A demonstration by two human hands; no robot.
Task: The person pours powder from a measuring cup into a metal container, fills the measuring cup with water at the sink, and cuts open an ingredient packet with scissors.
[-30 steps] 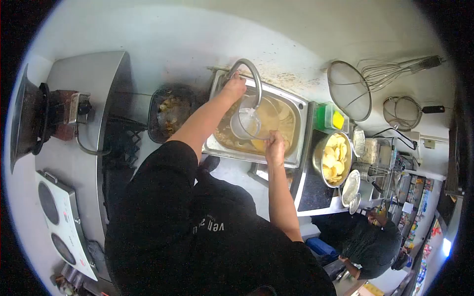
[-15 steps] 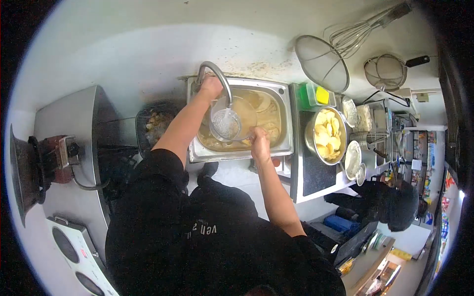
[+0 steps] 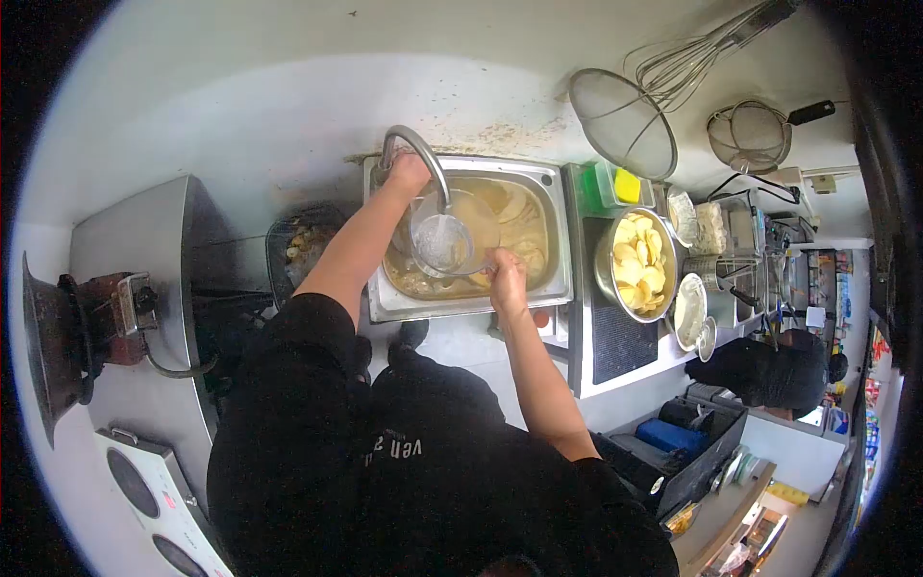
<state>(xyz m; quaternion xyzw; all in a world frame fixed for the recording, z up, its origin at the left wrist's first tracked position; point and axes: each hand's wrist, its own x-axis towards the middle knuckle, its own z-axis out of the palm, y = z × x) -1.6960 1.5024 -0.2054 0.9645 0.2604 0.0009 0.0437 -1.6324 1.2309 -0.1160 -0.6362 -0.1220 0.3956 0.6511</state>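
Observation:
Cloudy brownish water with pale pieces under it partly fills the steel sink (image 3: 562,231). At its upper left corner my left hand (image 3: 409,171) is closed at the base of the curved tap (image 3: 423,144); its fingertips are partly hidden. Water runs from the spout into a round, see-through container (image 3: 442,242), foaming white inside. My right hand (image 3: 507,279) grips this container by its right side, over the sink water. Whether it is a jug or a bowl I cannot tell.
Right of the sink, a steel bowl of sliced potatoes (image 3: 639,267) stands on a black mat (image 3: 620,351). Strainers (image 3: 623,123) and a whisk (image 3: 683,67) hang on the wall. A dark bin (image 3: 279,252) holds scraps at left. A co-worker (image 3: 779,370) bends at far right.
Both my hands stay almost where they were, with water still running into the container. The co-worker has shifted away to the right, uncovering more of the dark crate with the blue item.

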